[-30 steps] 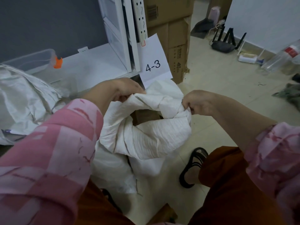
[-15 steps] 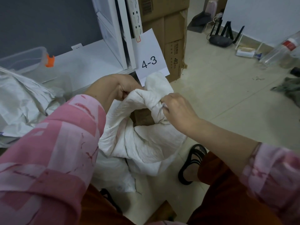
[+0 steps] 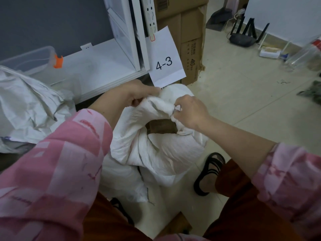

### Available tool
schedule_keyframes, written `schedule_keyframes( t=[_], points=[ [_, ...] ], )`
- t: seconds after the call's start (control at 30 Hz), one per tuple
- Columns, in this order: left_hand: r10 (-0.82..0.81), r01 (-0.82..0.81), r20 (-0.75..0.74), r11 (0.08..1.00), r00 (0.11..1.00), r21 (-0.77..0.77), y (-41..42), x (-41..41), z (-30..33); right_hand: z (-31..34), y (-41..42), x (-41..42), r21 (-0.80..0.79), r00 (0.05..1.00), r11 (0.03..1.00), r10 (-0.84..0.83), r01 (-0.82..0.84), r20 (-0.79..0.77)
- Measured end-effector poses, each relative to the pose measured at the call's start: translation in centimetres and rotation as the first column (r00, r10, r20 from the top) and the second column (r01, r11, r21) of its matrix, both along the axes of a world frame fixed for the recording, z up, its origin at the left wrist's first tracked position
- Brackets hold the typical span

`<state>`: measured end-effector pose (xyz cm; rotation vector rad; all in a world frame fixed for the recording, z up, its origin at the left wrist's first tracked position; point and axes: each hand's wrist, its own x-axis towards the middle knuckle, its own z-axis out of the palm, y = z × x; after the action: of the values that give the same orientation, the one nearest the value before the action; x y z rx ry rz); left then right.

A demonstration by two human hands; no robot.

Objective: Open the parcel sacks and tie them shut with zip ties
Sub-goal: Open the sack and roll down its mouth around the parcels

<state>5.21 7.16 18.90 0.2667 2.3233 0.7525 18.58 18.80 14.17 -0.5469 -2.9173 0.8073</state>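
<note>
Sack sits on the floor between the knees, mouth half gathered; left hand and right hand each pinch rim folds; brown parcel shows through the gap; folds could slip and reopen; no zip tie visible.

— What hangs in the upper middle of the frame?
— A white paper sign reading "4-3", below a white power strip.
— And right of it?
— Stacked cardboard boxes. A black router sits upper right; a clear plastic bin is at left.
</note>
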Motion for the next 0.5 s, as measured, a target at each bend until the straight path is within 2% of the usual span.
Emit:
schedule_keyframes(
  t=[0.03,0.1,0.17,0.23,0.3,0.4,0.5],
  points=[
    [-0.029,0.025,-0.148,0.999,0.989,-0.031,-0.3,0.6,0.4,0.4,0.7,-0.2,-0.08,0.999,0.997,-0.006,0.01,0.048],
    [-0.146,0.1,-0.421,0.987,0.895,-0.128,-1.0,2.1,0.6,1.3,2.0,-0.5,-0.242,0.992,0.97,-0.005,0.035,0.123],
    [-0.241,0.165,-0.527,0.968,0.815,-0.188,-1.5,3.7,-0.1,2.1,2.9,-0.9,-0.33,0.975,0.94,-0.008,0.082,0.221],
    [-0.257,0.197,-0.55,0.966,0.795,-0.168,-1.7,4.6,-1.2,2.4,3.5,-1.3,-0.412,0.95,0.896,-0.034,0.166,0.311],
    [-0.241,0.219,-0.507,0.97,0.828,-0.102,-1.7,4.3,-1.7,2.3,4.2,-1.4,-0.499,0.933,0.823,-0.096,0.271,0.348],
    [-0.228,0.249,-0.21,0.965,0.951,0.078,-1.8,2.8,-1.5,2.0,5.1,-0.8,-0.615,0.903,0.681,-0.17,0.398,0.395],
    [-0.218,0.217,0.005,0.973,0.976,0.084,-0.9,1.4,-1.5,1.2,6.0,-0.9,-0.599,0.899,0.688,-0.19,0.409,0.395]
  ],
)
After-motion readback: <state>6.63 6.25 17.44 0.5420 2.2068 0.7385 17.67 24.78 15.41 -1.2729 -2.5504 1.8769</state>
